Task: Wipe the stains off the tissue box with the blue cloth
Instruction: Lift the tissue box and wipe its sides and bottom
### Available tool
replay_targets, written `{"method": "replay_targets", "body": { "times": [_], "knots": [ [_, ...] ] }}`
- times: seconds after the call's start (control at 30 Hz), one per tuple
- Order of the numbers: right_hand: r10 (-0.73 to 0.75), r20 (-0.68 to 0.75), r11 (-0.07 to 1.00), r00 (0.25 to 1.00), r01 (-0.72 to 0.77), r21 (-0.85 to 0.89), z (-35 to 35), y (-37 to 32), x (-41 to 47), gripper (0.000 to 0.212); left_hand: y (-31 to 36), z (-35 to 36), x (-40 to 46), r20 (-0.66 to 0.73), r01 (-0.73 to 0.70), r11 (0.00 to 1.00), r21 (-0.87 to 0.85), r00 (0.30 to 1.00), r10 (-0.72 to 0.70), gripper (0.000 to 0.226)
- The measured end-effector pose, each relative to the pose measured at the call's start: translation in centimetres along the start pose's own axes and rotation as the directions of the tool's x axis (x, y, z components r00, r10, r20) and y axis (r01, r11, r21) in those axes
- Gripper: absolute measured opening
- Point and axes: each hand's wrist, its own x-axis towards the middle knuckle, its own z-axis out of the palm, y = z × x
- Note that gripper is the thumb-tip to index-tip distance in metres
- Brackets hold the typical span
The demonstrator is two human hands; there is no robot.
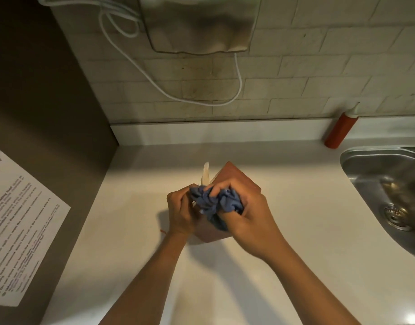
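At frame centre I see one reddish-brown tissue box (237, 177) on the counter (295, 231), one tissue (205, 174) poking up. My right hand (251, 216) clutches one bunched blue cloth (213, 200) against it; my left hand (180, 212) grips the box's side.

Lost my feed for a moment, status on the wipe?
Right hand clutching bunched blue cloth on reddish-brown cube tissue box. Left hand steadying box. White tissue sticking up beside cloth. No obstructions.
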Motion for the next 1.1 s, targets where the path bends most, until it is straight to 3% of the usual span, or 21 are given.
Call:
{"method": "replay_targets", "body": {
  "times": [0.1, 0.17, 0.23, 0.33, 0.47, 0.67, 0.77, 0.87, 0.93, 1.03, 1.1],
  "knots": [
    [0.052, 0.167, 0.996, 0.985, -0.064, 0.068, -0.8, -0.3, -1.5, 0.032, 0.0, -0.1, 0.0, 0.056, -0.031, 0.992, 0.120, 0.998, 0.025, 0.029],
    [0.087, 0.197, 0.967, 0.976, -0.131, 0.219, -2.2, -0.1, -2.0, 0.034, 0.7, 0.1, -0.2, 0.025, 0.003, 0.998, 0.061, 1.000, -0.004, 0.030],
    [0.143, 0.041, 0.904, 0.989, -0.147, 0.402, -4.1, 0.6, -1.9, 0.029, 1.4, 0.4, -0.2, -0.020, 0.088, 0.994, -0.069, 0.996, -0.089, 0.031],
    [0.278, -0.223, 0.822, 0.934, -0.111, 0.559, -6.7, 2.5, -0.8, 0.027, 1.7, 0.6, -0.2, -0.034, 0.128, 0.984, -0.120, 0.991, -0.133, 0.035],
    [0.312, -0.254, 0.843, 0.915, -0.143, 0.519, -7.2, 3.9, 1.1, 0.033, 2.1, 0.8, -0.4, 0.017, 0.109, 0.989, -0.100, 0.994, -0.108, 0.036],
    [0.171, -0.173, 0.965, 0.970, -0.129, 0.229, -3.7, 2.4, 0.4, 0.032, 1.9, 1.0, -0.7, 0.005, 0.080, 0.995, -0.053, 0.997, -0.080, 0.046],
    [0.105, -0.111, 0.982, 0.988, -0.086, 0.169, -2.3, 1.7, -1.6, 0.027, 1.8, 1.0, -0.7, 0.024, 0.094, 0.993, -0.069, 0.995, -0.093, 0.045],
    [0.078, -0.004, 0.976, 0.997, -0.076, 0.205, -2.4, 1.7, -3.6, 0.018, 2.4, 1.0, -0.5, 0.052, 0.061, 0.997, -0.057, 0.997, -0.058, 0.036],
    [0.130, 0.016, 0.936, 0.991, -0.128, 0.327, -3.5, 1.9, -4.1, 0.020, 2.7, 1.1, -0.6, 0.069, 0.058, 0.997, -0.045, 0.996, -0.055, 0.035],
    [0.261, -0.100, 0.801, 0.960, -0.157, 0.578, -5.8, 2.3, -3.2, 0.025, 2.4, 1.3, -0.7, 0.050, 0.096, 0.995, -0.042, 0.994, -0.093, 0.037],
    [0.321, -0.257, 0.777, 0.912, -0.098, 0.622, -7.2, 2.8, -1.7, 0.025, 2.2, 1.3, -0.8, 0.029, 0.131, 0.990, -0.046, 0.991, -0.130, 0.041]
  ]
}}
